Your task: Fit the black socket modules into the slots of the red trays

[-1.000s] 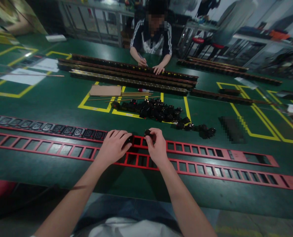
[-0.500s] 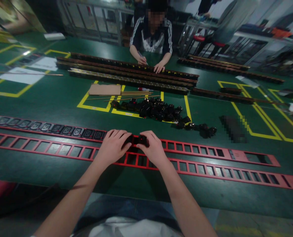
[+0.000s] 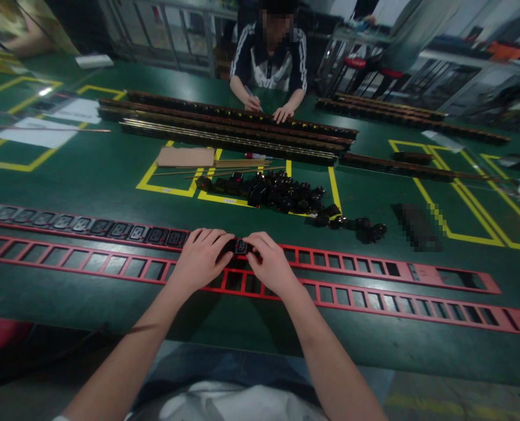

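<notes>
My right hand [image 3: 269, 262] is closed at the fingertips on a black power socket [image 3: 242, 247], which sits face up at an opening of the far red slotted panel [image 3: 343, 262]. Whether it is fully seated I cannot tell. My left hand [image 3: 202, 260] curls, thumb and fingers together, around a dark piece just left of that socket, mostly hidden by the fingers. Left of my hands, a row of black sockets [image 3: 119, 230] fills the same panel's openings. Parallel and nearer to me lies a second red slotted panel [image 3: 356, 298] with bare openings, crossed by both wrists.
Beyond the panels lies a heap of loose black sockets [image 3: 281, 194], with a cardboard piece [image 3: 186, 157] and thin rods behind. Long dark strips [image 3: 228, 135] lie before a co-worker [image 3: 268, 64] holding a pen. A blurred dark object [image 3: 417, 226] lies to the right.
The socket at my right fingertips has turned from its side to face up and come left into the panel, beside my left hand. My left hand has barely moved.
</notes>
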A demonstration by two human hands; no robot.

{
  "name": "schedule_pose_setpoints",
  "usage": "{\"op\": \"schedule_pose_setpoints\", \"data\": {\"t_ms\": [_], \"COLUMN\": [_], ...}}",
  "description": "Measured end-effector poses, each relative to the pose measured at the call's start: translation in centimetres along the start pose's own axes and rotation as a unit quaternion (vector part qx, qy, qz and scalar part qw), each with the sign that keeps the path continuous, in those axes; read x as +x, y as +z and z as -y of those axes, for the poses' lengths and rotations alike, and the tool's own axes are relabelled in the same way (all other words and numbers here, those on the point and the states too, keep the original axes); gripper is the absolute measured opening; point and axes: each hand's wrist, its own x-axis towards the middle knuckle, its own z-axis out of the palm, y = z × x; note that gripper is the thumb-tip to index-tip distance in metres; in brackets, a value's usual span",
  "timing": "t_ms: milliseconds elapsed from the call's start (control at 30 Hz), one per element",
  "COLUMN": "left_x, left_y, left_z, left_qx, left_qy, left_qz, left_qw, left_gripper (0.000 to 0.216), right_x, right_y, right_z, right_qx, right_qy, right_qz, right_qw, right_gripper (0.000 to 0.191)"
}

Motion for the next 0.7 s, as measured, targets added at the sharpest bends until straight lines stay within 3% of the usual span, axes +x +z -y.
{"op": "schedule_pose_setpoints", "data": {"t_ms": [200, 700], "left_x": [-0.02, 0.01], "left_y": [-0.03, -0.04], "left_z": [0.01, -0.05], "left_qx": [0.001, 0.004], "left_qy": [0.001, -0.001], "left_qz": [0.000, 0.002], "left_qw": [1.000, 1.000], "left_gripper": [0.033, 0.033], "right_x": [0.12, -0.07], "right_y": [-0.13, -0.13], "right_z": [0.28, 0.02], "right_qx": [-0.033, -0.022], "right_qy": [-0.002, 0.005], "right_qz": [0.011, -0.051], "right_qw": [0.999, 0.998], "right_gripper": [0.023, 0.007]}}
